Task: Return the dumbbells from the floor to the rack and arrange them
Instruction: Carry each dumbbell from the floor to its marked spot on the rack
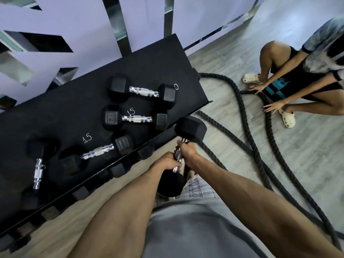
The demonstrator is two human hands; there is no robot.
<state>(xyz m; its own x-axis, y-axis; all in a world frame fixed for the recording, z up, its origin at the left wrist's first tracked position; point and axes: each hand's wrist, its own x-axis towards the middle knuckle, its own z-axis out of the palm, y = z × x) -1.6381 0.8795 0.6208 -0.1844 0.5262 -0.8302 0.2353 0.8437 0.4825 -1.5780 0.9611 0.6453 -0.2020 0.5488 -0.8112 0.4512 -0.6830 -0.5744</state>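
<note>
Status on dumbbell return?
Done: four dumbbells lie on the rack's top shelf, at mixed angles. In hand: left hand and right hand grip a fifth dumbbell by the shelf's front edge. Left: set it down, straighten the row. None visible on the floor.

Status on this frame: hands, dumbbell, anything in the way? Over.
Handle gripped by left hand and right hand. Held dumbbell at the rack front, not yet shelved; four others on top. Right, on the floor: ropes, a person crouched there.

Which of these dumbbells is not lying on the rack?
The dumbbell gripped by the left hand and right hand at its chrome handle, held in the air before the rack. The other four dumbbells lie on its top shelf.
</note>
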